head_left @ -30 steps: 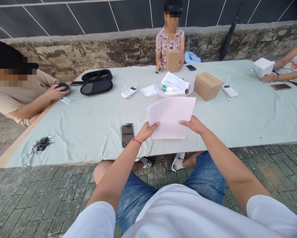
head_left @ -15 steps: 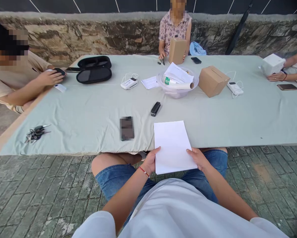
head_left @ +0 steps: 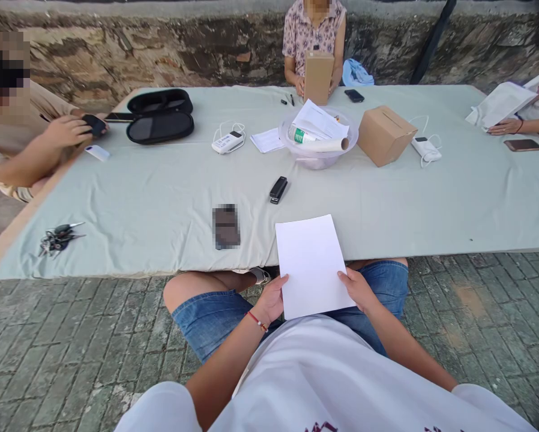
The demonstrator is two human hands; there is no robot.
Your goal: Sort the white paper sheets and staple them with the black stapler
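A stack of white paper (head_left: 312, 264) is held over my lap, its far end reaching past the table's front edge. My left hand (head_left: 272, 297) is closed on the left side of the sheets, thumb on top. On the right side my right hand (head_left: 357, 289) grips them the same way; the fingers underneath are hidden. Beyond the paper lies a black stapler (head_left: 278, 189) on the cloth. A dark, blurred-out flat object (head_left: 226, 227) rests to the left of the stapler.
On the cloth-covered table (head_left: 161, 198) are keys (head_left: 59, 239), a black case (head_left: 161, 120), a plastic basin (head_left: 319, 157) of papers, a cardboard box (head_left: 386, 137) and power banks (head_left: 228, 141). People sit at the left, far side and right, their hands on things.
The view has tilted down slightly. My hands still hold the paper, now a little nearer my body. At the right, a person's white object has shifted and looks opened out.
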